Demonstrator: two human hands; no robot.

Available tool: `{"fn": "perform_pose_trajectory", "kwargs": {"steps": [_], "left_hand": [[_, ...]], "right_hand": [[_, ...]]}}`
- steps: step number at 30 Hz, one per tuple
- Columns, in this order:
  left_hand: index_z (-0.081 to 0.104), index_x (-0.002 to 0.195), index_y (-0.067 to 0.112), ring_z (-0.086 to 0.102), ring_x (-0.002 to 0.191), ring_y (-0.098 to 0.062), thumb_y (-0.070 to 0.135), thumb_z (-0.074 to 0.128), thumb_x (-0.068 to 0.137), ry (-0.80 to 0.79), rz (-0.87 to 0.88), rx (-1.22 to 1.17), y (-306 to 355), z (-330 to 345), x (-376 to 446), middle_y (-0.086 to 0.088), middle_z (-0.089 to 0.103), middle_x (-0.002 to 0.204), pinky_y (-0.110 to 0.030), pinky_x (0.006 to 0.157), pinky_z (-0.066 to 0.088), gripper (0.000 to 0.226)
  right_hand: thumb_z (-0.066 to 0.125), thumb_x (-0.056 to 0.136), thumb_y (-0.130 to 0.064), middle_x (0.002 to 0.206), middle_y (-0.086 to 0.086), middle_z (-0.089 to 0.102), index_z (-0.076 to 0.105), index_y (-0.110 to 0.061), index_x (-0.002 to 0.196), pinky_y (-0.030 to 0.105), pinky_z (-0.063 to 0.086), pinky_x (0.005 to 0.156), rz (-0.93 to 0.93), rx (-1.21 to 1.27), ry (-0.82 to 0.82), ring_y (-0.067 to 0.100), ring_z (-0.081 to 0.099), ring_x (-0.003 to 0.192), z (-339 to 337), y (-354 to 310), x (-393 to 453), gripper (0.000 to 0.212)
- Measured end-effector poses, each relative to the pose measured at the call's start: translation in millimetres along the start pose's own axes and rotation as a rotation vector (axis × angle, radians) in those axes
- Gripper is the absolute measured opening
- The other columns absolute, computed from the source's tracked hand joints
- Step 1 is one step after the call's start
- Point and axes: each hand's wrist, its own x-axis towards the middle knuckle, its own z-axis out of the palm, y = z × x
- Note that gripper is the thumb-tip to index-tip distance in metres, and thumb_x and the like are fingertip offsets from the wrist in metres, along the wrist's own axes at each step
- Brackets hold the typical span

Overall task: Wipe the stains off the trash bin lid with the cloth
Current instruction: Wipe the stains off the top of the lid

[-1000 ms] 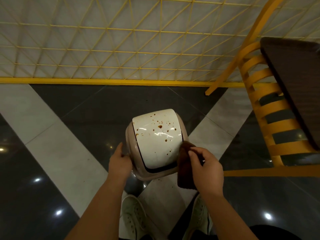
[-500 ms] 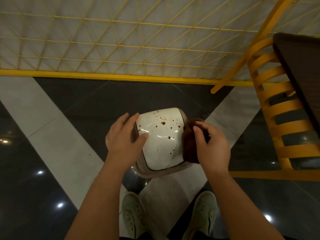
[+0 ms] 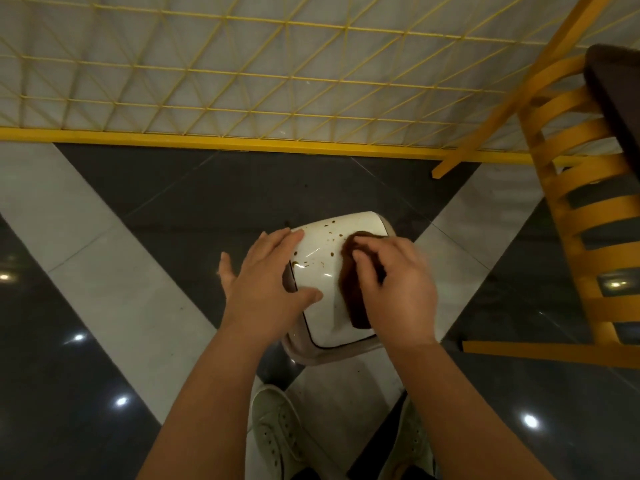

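A small trash bin stands on the floor in front of my feet, its white domed lid speckled with brown stains on the far half. My right hand presses a dark brown cloth flat on the right side of the lid. My left hand lies spread on the lid's left side, fingers apart, thumb resting near the middle. The bin's beige rim shows below the lid; its body is hidden.
A yellow slatted chair with a dark seat stands at the right, close to the bin. A yellow wire-grid panel with a yellow base bar runs across the back. Glossy dark and pale floor tiles surround the bin. My white shoes are below.
My right hand has carried the cloth from the lid's right edge onto its top. My left hand has moved from the bin's side up onto the lid's left part.
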Motion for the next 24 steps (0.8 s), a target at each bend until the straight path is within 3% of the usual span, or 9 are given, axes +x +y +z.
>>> {"fn": "perform_pose_trajectory", "kwargs": {"steps": [2,8,11,16,20,24], "left_hand": [[0.023,0.146,0.045,0.009,0.146,-0.007,0.049,0.072,0.074,0.010,0.008,-0.003,-0.7,0.3,-0.5,0.021,0.020,0.154,-0.053,0.114,-0.013,0.088],[0.023,0.146,0.045,0.011,0.146,-0.007,0.050,0.071,0.075,0.006,0.016,-0.001,-1.2,1.2,-0.4,0.021,0.019,0.154,-0.055,0.114,-0.011,0.086],[0.021,0.147,0.043,0.010,0.146,-0.007,0.049,0.071,0.076,0.006,0.001,0.011,0.3,0.1,-0.1,0.020,0.018,0.155,-0.055,0.114,-0.011,0.087],[0.023,0.146,0.044,0.012,0.146,-0.007,0.051,0.070,0.075,0.007,-0.002,0.019,1.6,-0.4,0.0,0.020,0.020,0.154,-0.057,0.115,-0.010,0.086],[0.021,0.146,0.043,0.017,0.144,-0.007,0.047,0.070,0.077,-0.015,-0.005,-0.013,3.6,0.7,-0.8,0.019,0.018,0.155,-0.055,0.115,-0.010,0.085],[0.023,0.147,0.041,0.023,0.142,-0.007,0.039,0.071,0.079,-0.017,-0.013,-0.101,4.7,2.0,0.1,0.018,0.017,0.155,-0.051,0.118,-0.003,0.083]], "right_hand": [[0.051,0.091,-0.036,0.113,-0.009,0.059,0.063,-0.030,0.115,0.020,0.043,0.082,-0.049,-0.029,-0.007,0.009,0.052,0.102,1.1,0.0,-2.4,0.028],[0.053,0.092,-0.025,0.105,-0.007,0.057,0.065,-0.028,0.113,0.021,0.043,0.077,0.111,0.014,0.090,0.010,0.053,0.094,-10.8,29.6,12.7,0.024],[0.054,0.092,-0.025,0.109,-0.004,0.057,0.065,-0.025,0.113,0.014,0.035,0.078,0.027,-0.022,0.060,0.009,0.049,0.095,0.9,7.9,13.5,0.024],[0.053,0.089,-0.028,0.105,-0.003,0.061,0.068,-0.023,0.111,0.020,0.044,0.076,-0.153,-0.102,0.012,0.013,0.055,0.094,0.9,7.6,2.6,0.027],[0.054,0.092,-0.024,0.105,-0.004,0.056,0.067,-0.025,0.111,0.013,0.035,0.072,-0.004,-0.079,0.056,0.012,0.052,0.093,-8.2,23.4,17.9,0.023],[0.049,0.094,-0.030,0.107,0.000,0.059,0.067,-0.023,0.113,0.027,0.046,0.079,-0.122,-0.128,0.054,0.017,0.051,0.096,8.1,-10.7,14.9,0.027]]}}
